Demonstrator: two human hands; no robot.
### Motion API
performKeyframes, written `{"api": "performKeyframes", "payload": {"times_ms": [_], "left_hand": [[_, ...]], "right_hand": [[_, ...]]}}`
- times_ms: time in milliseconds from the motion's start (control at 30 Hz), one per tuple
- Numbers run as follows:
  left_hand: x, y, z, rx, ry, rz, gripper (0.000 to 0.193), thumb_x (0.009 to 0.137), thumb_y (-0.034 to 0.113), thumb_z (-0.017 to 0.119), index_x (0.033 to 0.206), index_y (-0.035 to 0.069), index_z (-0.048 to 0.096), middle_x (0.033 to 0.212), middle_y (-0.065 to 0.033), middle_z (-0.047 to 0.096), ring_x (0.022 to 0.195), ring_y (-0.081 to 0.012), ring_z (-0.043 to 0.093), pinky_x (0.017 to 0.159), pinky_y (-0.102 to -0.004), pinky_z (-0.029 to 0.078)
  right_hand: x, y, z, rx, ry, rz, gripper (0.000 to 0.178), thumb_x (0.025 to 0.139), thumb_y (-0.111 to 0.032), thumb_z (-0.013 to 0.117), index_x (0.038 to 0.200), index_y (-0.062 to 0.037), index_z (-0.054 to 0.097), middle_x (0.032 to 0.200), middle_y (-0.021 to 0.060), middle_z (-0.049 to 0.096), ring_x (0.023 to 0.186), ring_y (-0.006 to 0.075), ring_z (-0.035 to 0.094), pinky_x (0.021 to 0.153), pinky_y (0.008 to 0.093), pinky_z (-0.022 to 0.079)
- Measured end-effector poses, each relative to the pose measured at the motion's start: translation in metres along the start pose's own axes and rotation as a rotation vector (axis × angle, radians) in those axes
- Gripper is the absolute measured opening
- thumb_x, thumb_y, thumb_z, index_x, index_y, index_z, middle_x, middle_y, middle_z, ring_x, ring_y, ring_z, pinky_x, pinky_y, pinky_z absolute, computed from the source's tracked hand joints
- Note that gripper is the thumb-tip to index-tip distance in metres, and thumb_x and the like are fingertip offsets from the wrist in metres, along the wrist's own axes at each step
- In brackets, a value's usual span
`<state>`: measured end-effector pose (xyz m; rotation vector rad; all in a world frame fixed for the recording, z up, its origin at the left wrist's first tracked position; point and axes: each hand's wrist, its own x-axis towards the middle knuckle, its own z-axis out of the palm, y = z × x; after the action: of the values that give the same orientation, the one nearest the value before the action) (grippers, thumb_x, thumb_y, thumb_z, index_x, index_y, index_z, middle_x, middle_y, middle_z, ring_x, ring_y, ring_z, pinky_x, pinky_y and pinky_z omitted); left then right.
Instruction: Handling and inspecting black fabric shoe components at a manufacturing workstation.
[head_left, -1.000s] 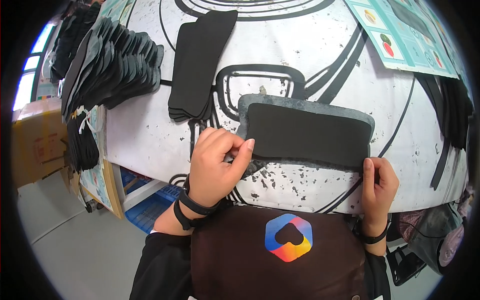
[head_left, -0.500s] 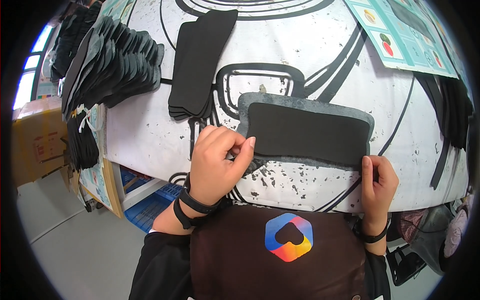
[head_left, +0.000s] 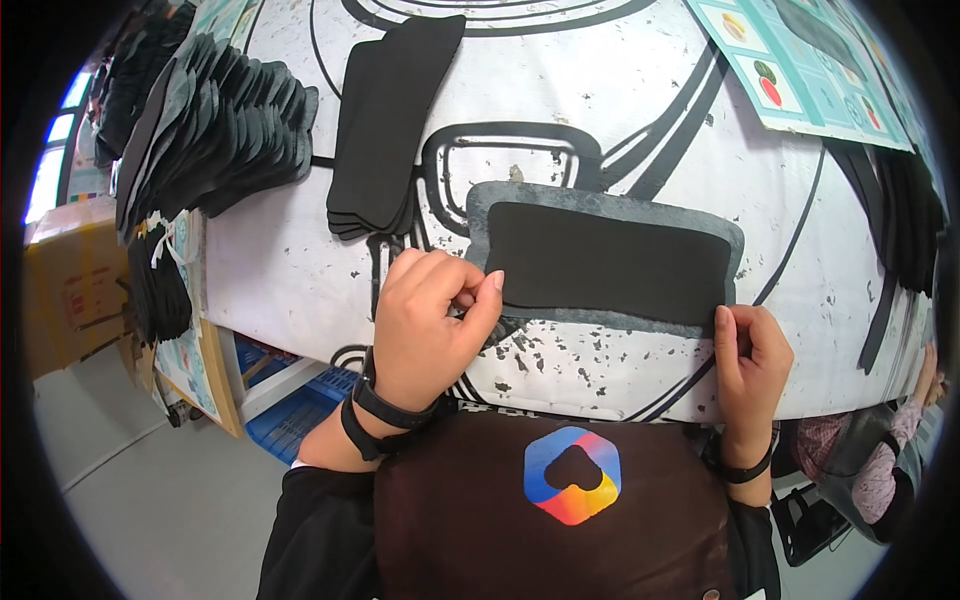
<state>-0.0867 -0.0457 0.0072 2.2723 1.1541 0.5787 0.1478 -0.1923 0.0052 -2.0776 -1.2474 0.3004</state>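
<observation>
One white, black-lined table (head_left: 280,270) filled most of the view. At left stood one cardboard box (head_left: 75,290), and beneath the table one blue basket (head_left: 300,415); what either held could not be told. A row of dark pieces (head_left: 220,130), too overlapped to count, stood near a stack of at least three black pieces (head_left: 390,130). One grey sheet (head_left: 600,206) lay before the person, under one black panel (head_left: 610,265). The left hand (head_left: 430,310) and right hand (head_left: 755,360) each pinched a near corner of the panel, thumb against curled fingers.
</observation>
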Motion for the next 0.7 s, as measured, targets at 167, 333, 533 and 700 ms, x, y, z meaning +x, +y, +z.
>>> {"api": "performKeyframes", "payload": {"times_ms": [167, 333, 533, 700], "left_hand": [[-0.001, 0.001, 0.001, 0.016, 0.005, 0.001, 0.019, 0.073, 0.006, 0.069, 0.066, 0.004, 0.051, 0.062, -0.0041, 0.047, 0.06, -0.0171, 0.044, 0.057, -0.0284, 0.034], [-0.006, -0.003, -0.008, -0.184, 0.057, -0.126, 0.035, 0.07, 0.006, 0.073, 0.091, 0.005, 0.044, 0.081, -0.0047, 0.042, 0.06, -0.012, 0.04, 0.056, -0.0238, 0.036], [-0.013, 0.018, -0.076, -0.089, -0.125, 0.069, 0.029, 0.077, 0.006, 0.063, 0.105, 0.001, 0.056, 0.1, -0.0122, 0.057, 0.087, -0.0226, 0.054, 0.08, -0.0309, 0.042], [0.011, 0.054, -0.054, 0.235, -0.273, 0.415, 0.045, 0.081, 0.01, 0.058, 0.124, -0.001, 0.049, 0.128, -0.021, 0.047, 0.121, -0.0324, 0.043, 0.102, -0.0388, 0.031]], "right_hand": [[-0.002, 0.003, 0.0, -0.007, -0.037, -0.001, 0.013, 0.078, -0.003, 0.066, 0.078, -0.0006, 0.053, 0.059, 0.0034, 0.046, 0.048, 0.0121, 0.04, 0.046, 0.025, 0.033], [-0.005, 0.007, -0.002, 0.114, 0.047, 0.029, 0.033, 0.076, -0.001, 0.069, 0.091, -0.0034, 0.039, 0.071, 0.0032, 0.044, 0.056, 0.0081, 0.038, 0.049, 0.0216, 0.033], [-0.015, -0.019, -0.068, 0.051, -0.099, -0.163, 0.023, 0.073, 0.004, 0.063, 0.092, -0.0011, 0.051, 0.089, 0.0106, 0.054, 0.064, 0.0181, 0.047, 0.059, 0.028, 0.041], [0.024, -0.053, -0.042, -0.1, -0.219, -0.583, 0.038, 0.073, -0.002, 0.064, 0.108, 0.0011, 0.051, 0.105, 0.0161, 0.056, 0.093, 0.0336, 0.054, 0.08, 0.0395, 0.045]]}}
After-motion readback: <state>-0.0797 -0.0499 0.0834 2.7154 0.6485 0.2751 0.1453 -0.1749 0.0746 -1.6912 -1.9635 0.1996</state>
